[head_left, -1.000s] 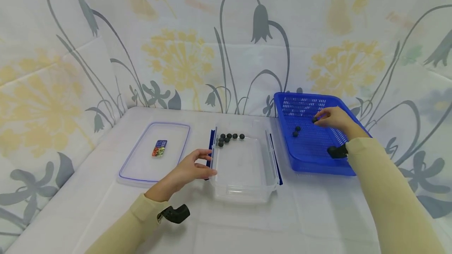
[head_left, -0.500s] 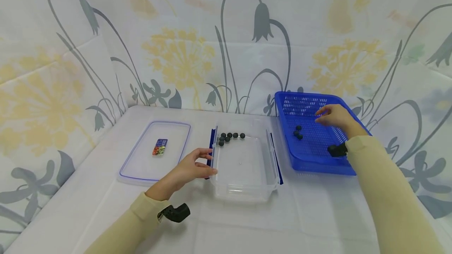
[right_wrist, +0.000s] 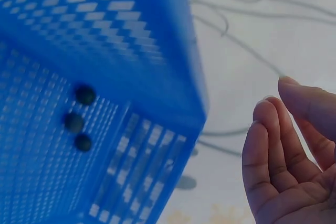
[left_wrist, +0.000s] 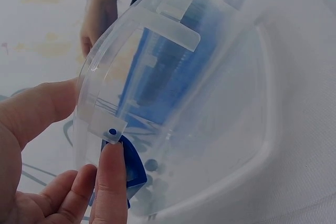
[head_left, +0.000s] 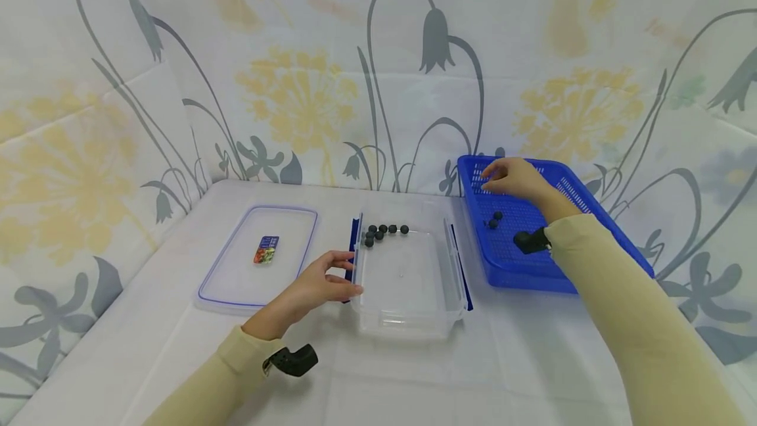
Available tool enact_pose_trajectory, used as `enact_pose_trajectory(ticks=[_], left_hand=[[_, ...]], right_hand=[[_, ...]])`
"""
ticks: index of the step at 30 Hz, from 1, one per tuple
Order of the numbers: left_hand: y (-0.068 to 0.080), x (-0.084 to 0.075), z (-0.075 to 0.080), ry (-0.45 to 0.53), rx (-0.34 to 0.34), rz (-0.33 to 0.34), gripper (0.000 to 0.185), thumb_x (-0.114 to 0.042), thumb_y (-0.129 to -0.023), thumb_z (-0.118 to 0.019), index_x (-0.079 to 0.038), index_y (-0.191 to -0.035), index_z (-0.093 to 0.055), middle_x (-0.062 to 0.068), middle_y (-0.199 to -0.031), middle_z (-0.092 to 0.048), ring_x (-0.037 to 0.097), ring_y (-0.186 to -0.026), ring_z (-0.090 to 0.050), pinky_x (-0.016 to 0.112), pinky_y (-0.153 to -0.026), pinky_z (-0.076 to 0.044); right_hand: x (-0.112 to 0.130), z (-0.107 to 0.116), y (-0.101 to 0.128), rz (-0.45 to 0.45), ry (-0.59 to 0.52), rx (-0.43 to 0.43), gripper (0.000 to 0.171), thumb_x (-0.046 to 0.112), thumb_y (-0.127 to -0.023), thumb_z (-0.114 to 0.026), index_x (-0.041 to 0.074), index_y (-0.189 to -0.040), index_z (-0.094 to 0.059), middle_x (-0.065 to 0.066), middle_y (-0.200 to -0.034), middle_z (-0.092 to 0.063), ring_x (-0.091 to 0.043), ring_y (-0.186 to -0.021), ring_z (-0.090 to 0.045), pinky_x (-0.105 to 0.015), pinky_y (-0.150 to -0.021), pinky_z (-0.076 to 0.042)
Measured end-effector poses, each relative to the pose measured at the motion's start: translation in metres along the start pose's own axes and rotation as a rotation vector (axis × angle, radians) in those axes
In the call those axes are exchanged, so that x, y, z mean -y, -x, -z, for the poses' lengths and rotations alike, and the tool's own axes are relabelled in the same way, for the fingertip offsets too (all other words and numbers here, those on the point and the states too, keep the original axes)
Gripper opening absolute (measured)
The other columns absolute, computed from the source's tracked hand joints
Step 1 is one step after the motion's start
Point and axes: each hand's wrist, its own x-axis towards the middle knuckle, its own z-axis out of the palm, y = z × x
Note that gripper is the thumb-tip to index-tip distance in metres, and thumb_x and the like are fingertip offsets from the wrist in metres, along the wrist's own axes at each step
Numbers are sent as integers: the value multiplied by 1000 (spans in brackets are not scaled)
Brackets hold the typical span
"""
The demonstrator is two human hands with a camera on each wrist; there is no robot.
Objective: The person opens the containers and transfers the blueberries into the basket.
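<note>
**A:** What has moved?

**B:** The right hand (head_left: 513,179) has slid from the middle of the blue basket (head_left: 582,212) to its far left corner. A second ago it pinched a small black ball; now the wrist view shows its fingers (right_wrist: 268,156) loosely bent with nothing in them.

**A:** And the other hand?

**B:** The left hand (head_left: 313,284) has stayed put. Its thumb and fingers (left_wrist: 113,174) pinch the left rim of the clear box (head_left: 408,311), right at the blue clip (left_wrist: 131,163).

**A:** Where are the balls?

**B:** Some black balls (head_left: 383,231) sit together in the far left corner of the clear box. A few more balls (right_wrist: 77,121) lie on the basket floor, close to the right hand.

**A:** What else is around?

**B:** The clear lid (head_left: 236,281) lies flat on the worktop (head_left: 414,380), left of the box, with a small coloured label (head_left: 267,249) on it. The basket stands just right of the box.
</note>
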Motion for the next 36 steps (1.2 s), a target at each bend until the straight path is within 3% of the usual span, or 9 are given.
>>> enact_pose_trajectory(ticks=[13, 23, 29, 36], left_hand=[[-2, -1, -2, -1, -2, 10, 67, -10, -80, -74, -5, -136, -39, 12, -122, -45, 19, -90, -58, 34, -80, -53], [-2, -3, -4, 1, -2, 13, 67, -9, -79, -74, -4, -136, -39, 13, -122, -45, 20, -91, -58, 34, -80, -53], [-1, -2, -2, 4, 2, 13, 68, -9, -79, -74, -4, -137, -38, 14, -124, -45, 20, -91, -57, 34, -80, -53], [0, 0, -1, 6, 9, 3, 69, -10, -80, -74, -4, -137, -38, 14, -124, -43, 20, -91, -58, 34, -80, -53]], right_hand=[[37, -44, -26, 67, -81, 66, 25, 8, -85, -65, -3, -108, -62, -15, -91, -63, -30, -83, -58, -40, -77, -50], [56, -72, -34, 45, -115, 101, 25, 10, -86, -66, -1, -108, -61, -12, -88, -63, -31, -84, -59, -39, -76, -50], [58, -92, -40, -15, -134, 124, 25, 11, -86, -66, 2, -109, -62, -11, -90, -63, -25, -82, -57, -35, -75, -48], [57, -116, -45, -64, -149, 146, 27, 12, -86, -66, 0, -110, -61, -11, -90, -62, -28, -84, -58, -32, -72, -49]])
